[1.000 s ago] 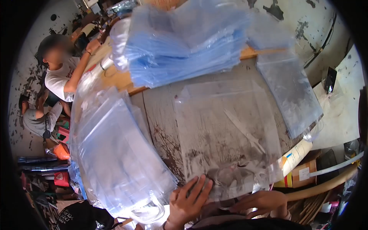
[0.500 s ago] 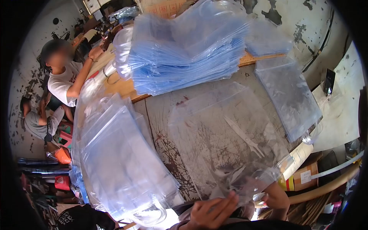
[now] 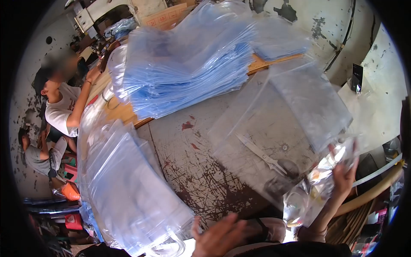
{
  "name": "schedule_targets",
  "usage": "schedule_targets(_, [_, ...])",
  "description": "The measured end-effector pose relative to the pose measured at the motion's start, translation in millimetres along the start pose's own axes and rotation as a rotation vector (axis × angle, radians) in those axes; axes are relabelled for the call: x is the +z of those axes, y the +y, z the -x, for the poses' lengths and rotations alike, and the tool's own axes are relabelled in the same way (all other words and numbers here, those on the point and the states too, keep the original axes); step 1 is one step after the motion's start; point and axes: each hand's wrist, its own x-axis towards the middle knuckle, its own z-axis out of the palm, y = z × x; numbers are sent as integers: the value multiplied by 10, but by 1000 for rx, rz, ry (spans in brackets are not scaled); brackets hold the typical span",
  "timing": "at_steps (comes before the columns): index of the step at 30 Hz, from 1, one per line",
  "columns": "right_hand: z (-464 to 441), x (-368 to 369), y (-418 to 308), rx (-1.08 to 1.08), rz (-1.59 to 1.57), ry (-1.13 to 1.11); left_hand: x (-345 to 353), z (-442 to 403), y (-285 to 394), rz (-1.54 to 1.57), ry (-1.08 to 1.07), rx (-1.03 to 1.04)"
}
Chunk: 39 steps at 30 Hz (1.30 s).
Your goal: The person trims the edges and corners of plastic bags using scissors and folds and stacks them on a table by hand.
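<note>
My right hand (image 3: 343,176), partly blurred, is at the right edge of the table with its fingers on the crumpled end of a clear plastic bag (image 3: 233,122). This bag stretches across the table and partly overlaps a flat stack of clear bags (image 3: 310,100). Scissors (image 3: 261,154) show through the clear film. Low in the view, my left hand (image 3: 219,236) has its fingers apart and holds nothing. It is beside the lower corner of another stack of clear bags (image 3: 132,192), whose looped handles hang near the table's front edge.
A tall pile of bluish clear sheets (image 3: 188,90) lies at the back. A phone (image 3: 356,78) leans at the right. One person (image 3: 62,107) works at the far left; another person (image 3: 38,156) sits behind. A curved tan tube (image 3: 364,195) runs at the lower right.
My right hand has moved right and up, drawing the clear bag rightward over the right stack. My left hand has come away from the bag and shifted left. The camera view has turned slightly.
</note>
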Motion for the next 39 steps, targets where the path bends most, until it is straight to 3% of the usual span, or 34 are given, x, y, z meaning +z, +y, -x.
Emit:
schedule_targets(1, [-158, -361, 209, -158, 121, 3, 45, 89, -118, -109, 177, 15])
schedule_targets(3, [-384, -466, 237, -262, 244, 9, -44, 210, -221, -363, 370, -90])
schedule_targets(4, [-469, -244, 87, -126, 43, 176, -90, 259, -272, -455, 408, -174])
schedule_targets(5, [-572, -103, 12, 14, -159, 339, -153, 333, -320, -562, 376, -259])
schedule_targets(6, [-707, -134, 105, 13, -159, 366, -198, 306, -315, -564, 374, -263])
schedule_targets(8, [-913, -243, 353, 55, -149, 383, -297, 205, -289, -612, 232, -610])
schedule_targets(9, [-1001, -369, 539, 55, -149, 383, -286, 254, -351, -632, 91, -684])
schedule_targets(11, [-1128, -592, 860, 284, -194, 316, -297, 197, -328, -668, 66, -688])
schedule_targets(14, [-1127, -576, 930, 378, -105, 244, -314, 148, -278, -689, 51, -712])
schedule_targets(22, [-1121, -575, 1004, 353, -69, 248, -330, 284, -432, -721, 48, -643])
schedule_targets(24, [-1126, -592, 989, 407, -37, 231, -255, 228, -488, -485, 469, -674])
schedule_targets(25, [-1123, -585, 986, 412, -42, 229, -257, 213, -460, -412, 443, -768])
schedule_targets(33, [-1143, -587, 1115, 406, 0, 352, -202, 311, -513, -378, 515, -713])
schedule_targets(34, [-1144, -636, 1177, 408, 1, 353, -190, 343, -492, -304, 643, -695])
schedule_targets(36, [-1186, -836, 1366, 389, 103, 328, -123, 337, -442, -262, 895, -583])
schedule_targets(38, [-1165, -962, 1229, 302, 526, 166, -132, 434, -176, -166, 633, -602])
schedule_targets(39, [-1133, -881, 1058, 301, 795, 235, -51, 392, -172, -175, 653, -607])
